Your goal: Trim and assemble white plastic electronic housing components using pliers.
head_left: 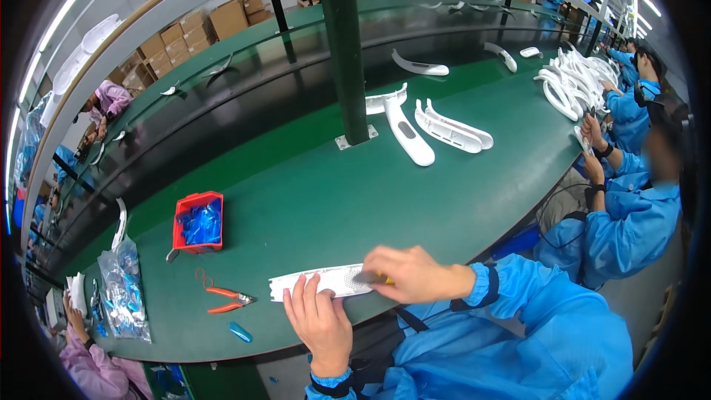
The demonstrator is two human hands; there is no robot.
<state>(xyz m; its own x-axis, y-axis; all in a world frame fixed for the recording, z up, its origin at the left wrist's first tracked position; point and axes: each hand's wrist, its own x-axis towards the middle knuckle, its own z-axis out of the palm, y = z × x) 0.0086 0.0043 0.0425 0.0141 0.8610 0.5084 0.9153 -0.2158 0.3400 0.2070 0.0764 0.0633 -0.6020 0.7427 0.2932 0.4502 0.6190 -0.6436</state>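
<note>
Head view, lower centre: spread left hand (320, 320) pins 1 white panel (341, 280), likely steadying it against the tool (367, 278) gripped by right hand (413, 274).

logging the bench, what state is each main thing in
Red bin, uncovered, loaded
Bag, loaded
Pliers, lying, handles spread
Blue piece, lying loose
White part, lying under left hand
Tool, gripped in right hand
White pieces, heaped
</note>
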